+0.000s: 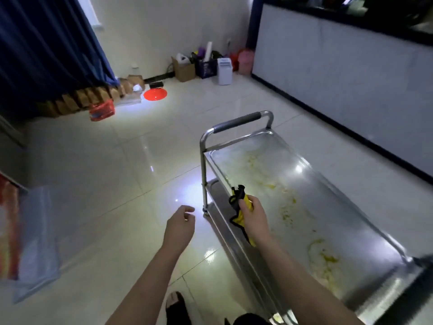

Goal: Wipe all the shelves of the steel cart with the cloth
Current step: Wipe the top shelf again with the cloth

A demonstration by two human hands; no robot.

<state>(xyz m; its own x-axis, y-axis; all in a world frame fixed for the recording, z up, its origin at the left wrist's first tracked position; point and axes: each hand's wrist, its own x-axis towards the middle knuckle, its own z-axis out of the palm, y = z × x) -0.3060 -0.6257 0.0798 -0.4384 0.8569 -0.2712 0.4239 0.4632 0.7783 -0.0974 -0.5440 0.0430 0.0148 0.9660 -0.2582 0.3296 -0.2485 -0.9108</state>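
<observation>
**Dirty steel cart, cloth in hand, nothing wiped on top yet**

So the room first: glossy pale tile floor (117, 174) with bright light glare bouncing off it, a dark blue curtain (42, 48) on the left, and a long white counter front (351, 78) with a dark top running along the right. Far corner has a pile of stuff against the wall: a cardboard box (184, 70), a small white appliance (224, 71), a pink jug (246, 61). A flat red round thing (155, 94) lies on the floor near the curtain, and a red packet (102, 110) sits just beside a row of brown bags.

The steel cart (304, 207) stands on the right, handle (237, 121) at the far end. Its top shelf is smeared with yellow stains (325, 256) pretty much along the whole length. Lower shelves peek out along the left edge, too dim to say how clean they are.

Hands: the right hand (254, 219) is over the near left edge of the top shelf, fingers curled around a bunched yellow cloth with black trim (241, 207), which sticks up above the fist and hangs below it. Can't tell if the cloth touches the cart. The left hand (179, 227) hangs over the floor just left of the cart, fingers loosely curled, holding nothing.
</observation>
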